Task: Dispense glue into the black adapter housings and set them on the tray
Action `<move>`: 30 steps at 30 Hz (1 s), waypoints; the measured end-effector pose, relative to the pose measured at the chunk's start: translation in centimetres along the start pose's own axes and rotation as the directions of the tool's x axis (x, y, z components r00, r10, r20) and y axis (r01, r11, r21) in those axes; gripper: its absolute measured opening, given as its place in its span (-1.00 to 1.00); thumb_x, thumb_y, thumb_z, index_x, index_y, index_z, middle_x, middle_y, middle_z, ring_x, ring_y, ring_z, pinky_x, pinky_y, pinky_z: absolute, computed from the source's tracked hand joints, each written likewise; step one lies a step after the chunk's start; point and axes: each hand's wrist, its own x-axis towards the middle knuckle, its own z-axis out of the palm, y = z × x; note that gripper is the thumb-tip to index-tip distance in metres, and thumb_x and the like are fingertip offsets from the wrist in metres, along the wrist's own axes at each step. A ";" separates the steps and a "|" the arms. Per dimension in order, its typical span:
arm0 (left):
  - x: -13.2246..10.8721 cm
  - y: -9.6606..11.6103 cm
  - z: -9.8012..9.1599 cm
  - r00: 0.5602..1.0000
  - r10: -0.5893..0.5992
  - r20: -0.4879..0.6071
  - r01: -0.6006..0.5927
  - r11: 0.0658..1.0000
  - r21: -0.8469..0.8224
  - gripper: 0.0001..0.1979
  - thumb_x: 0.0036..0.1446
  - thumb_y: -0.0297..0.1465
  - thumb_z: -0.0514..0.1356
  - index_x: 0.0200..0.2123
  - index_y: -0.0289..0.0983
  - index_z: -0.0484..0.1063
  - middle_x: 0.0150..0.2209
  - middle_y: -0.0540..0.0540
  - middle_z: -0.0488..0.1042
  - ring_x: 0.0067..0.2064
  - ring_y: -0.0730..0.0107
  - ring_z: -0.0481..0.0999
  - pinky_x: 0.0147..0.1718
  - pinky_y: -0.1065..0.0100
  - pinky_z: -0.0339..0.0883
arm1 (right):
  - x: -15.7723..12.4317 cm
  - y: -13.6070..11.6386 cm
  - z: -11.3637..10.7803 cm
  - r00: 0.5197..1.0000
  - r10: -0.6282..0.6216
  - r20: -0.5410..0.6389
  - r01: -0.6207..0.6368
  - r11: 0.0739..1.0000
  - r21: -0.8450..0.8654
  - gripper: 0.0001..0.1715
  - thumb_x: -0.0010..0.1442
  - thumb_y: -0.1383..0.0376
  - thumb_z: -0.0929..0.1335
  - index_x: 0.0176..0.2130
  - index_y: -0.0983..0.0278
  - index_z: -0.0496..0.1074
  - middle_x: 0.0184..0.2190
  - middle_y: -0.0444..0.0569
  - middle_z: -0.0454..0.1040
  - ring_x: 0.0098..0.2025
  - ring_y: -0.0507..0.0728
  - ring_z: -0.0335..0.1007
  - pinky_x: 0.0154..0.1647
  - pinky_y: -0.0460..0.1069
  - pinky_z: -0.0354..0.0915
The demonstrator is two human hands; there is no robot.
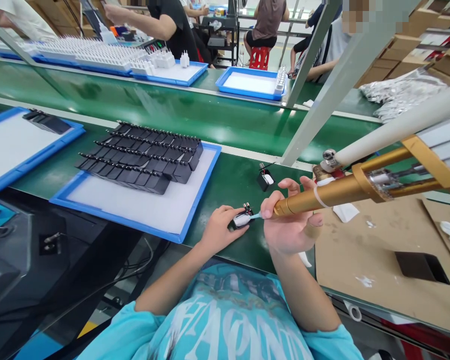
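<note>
Between the thumb and fingers of my left hand is a small black unit with a white patch on its near side, resting on the green bench. My right hand is wrapped round the front of a gold dispensing gun. The gun's pale nozzle points left and its tip meets the white patch. Another black unit, also with white on it, stands just behind my right hand. To the left, rows of black units fill much of a blue-rimmed tray.
A second blue tray lies at the far left. Brown cardboard with an open black case covers the right side. A slanted metal post rises behind the gun. Across the green belt, people sit near trays of white parts.
</note>
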 end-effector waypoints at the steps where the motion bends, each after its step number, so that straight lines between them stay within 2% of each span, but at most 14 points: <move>1: 0.0 -0.4 -0.2 1.000 -0.017 0.021 0.017 1.000 0.008 -0.59 0.06 -0.33 0.31 0.01 -0.22 0.45 -0.11 -0.14 0.55 -0.07 0.20 0.51 -0.06 0.19 0.40 | 0.1 -0.1 -0.2 1.000 -0.001 -0.009 0.001 1.000 -0.002 -0.49 0.09 -0.13 0.25 -0.02 0.00 0.34 -0.17 -0.12 0.33 -0.63 -0.05 0.24 -0.66 -0.03 0.16; 7: 1.2 -0.5 -2.0 0.969 -0.166 0.181 0.188 0.976 -0.108 -0.41 0.10 -0.18 0.28 0.18 -0.17 0.29 0.15 -0.14 0.41 0.15 0.15 0.41 0.13 0.13 0.29 | 0.5 -0.6 -1.6 1.000 -0.014 -0.025 0.014 1.000 0.000 -0.54 0.12 -0.07 0.26 -0.04 0.02 0.36 -0.18 -0.14 0.32 -0.63 -0.05 0.28 -0.65 -0.03 0.13; 9: 2.0 -0.1 -2.1 0.958 -0.163 0.238 0.208 0.962 -0.179 -0.46 0.15 -0.19 0.23 0.18 -0.15 0.28 0.18 -0.11 0.39 0.17 0.18 0.40 0.15 0.16 0.26 | 0.6 -0.7 -2.0 0.999 -0.017 -0.034 0.017 1.000 -0.003 -0.54 0.12 -0.07 0.26 -0.04 0.04 0.35 -0.19 -0.14 0.32 -0.63 -0.05 0.28 -0.66 -0.03 0.13; 11: 2.7 0.0 -1.8 0.957 -0.125 0.263 0.193 0.948 -0.251 -0.56 0.21 -0.26 0.17 0.16 -0.15 0.30 0.10 -0.07 0.48 0.11 0.26 0.46 0.11 0.23 0.30 | 0.6 -0.7 -2.3 0.999 -0.012 -0.043 0.011 1.000 -0.015 -0.53 0.11 -0.08 0.26 -0.04 0.04 0.34 -0.19 -0.14 0.33 -0.63 -0.06 0.27 -0.66 -0.03 0.13; 13: 3.1 0.1 -1.3 0.967 -0.107 0.233 0.166 0.954 -0.250 -0.64 0.22 -0.34 0.13 0.09 -0.16 0.36 -0.04 -0.03 0.57 -0.02 0.32 0.54 -0.02 0.29 0.38 | 0.6 -0.7 -2.5 0.999 -0.004 -0.049 0.003 1.000 -0.022 -0.54 0.11 -0.07 0.26 -0.04 0.03 0.33 -0.19 -0.14 0.33 -0.63 -0.06 0.26 -0.66 -0.03 0.15; 16: 3.1 0.2 -1.0 0.986 -0.043 0.160 0.060 0.993 -0.101 -0.69 0.19 -0.42 0.11 0.00 -0.18 0.44 -0.17 -0.02 0.60 -0.17 0.35 0.54 -0.13 0.31 0.38 | 0.5 -0.8 -2.7 0.999 -0.009 -0.041 0.009 1.000 -0.002 -0.56 0.11 -0.06 0.27 -0.05 0.02 0.33 -0.18 -0.14 0.34 -0.63 -0.05 0.27 -0.65 -0.03 0.16; 19: 2.8 0.7 -1.7 0.980 0.096 0.176 -0.110 0.991 0.075 -0.60 0.21 -0.40 0.14 0.13 -0.18 0.37 -0.13 -0.07 0.58 -0.15 0.27 0.45 -0.11 0.24 0.33 | 0.4 -0.8 -2.9 0.999 -0.008 -0.041 0.008 1.000 0.004 -0.57 0.11 -0.06 0.27 -0.06 0.03 0.33 -0.19 -0.14 0.34 -0.63 -0.05 0.27 -0.66 -0.04 0.15; 21: 2.4 1.1 -2.3 0.969 0.141 0.205 -0.177 0.969 0.171 -0.53 0.25 -0.32 0.13 0.22 -0.18 0.28 -0.09 -0.10 0.56 -0.13 0.22 0.42 -0.12 0.19 0.31 | 0.4 -0.8 -3.1 0.999 -0.002 -0.052 0.001 1.000 -0.003 -0.56 0.12 -0.06 0.27 -0.06 0.03 0.32 -0.19 -0.14 0.34 -0.64 -0.05 0.26 -0.65 -0.04 0.14; 23: 2.0 1.3 -2.5 0.971 0.147 0.190 -0.192 0.950 0.246 -0.55 0.30 -0.30 0.09 0.23 -0.18 0.27 -0.07 -0.12 0.56 -0.13 0.21 0.41 -0.14 0.19 0.29 | 0.5 -0.8 -3.1 0.998 -0.001 -0.060 0.001 1.000 -0.004 -0.57 0.11 -0.06 0.27 -0.07 0.04 0.31 -0.20 -0.14 0.35 -0.64 -0.05 0.25 -0.65 -0.03 0.14; 26: 1.3 1.4 -1.9 0.982 0.155 0.106 -0.180 0.937 0.299 -0.62 0.33 -0.32 0.04 0.18 -0.19 0.33 -0.11 -0.11 0.58 -0.18 0.26 0.44 -0.18 0.22 0.32 | 0.5 -0.8 -3.3 0.998 -0.005 -0.064 0.005 1.000 -0.001 -0.59 0.11 -0.05 0.26 -0.09 0.06 0.30 -0.20 -0.14 0.34 -0.64 -0.05 0.25 -0.65 -0.03 0.13; 30: 0.9 1.2 -0.6 0.986 0.164 -0.018 -0.156 0.960 0.233 -0.68 0.30 -0.34 0.11 0.09 -0.21 0.39 -0.10 -0.10 0.58 -0.18 0.32 0.49 -0.13 0.27 0.40 | 0.6 -0.9 -3.4 0.998 -0.007 -0.062 0.008 1.000 0.014 -0.61 0.12 -0.03 0.26 -0.10 0.07 0.30 -0.21 -0.14 0.34 -0.64 -0.05 0.27 -0.65 -0.03 0.13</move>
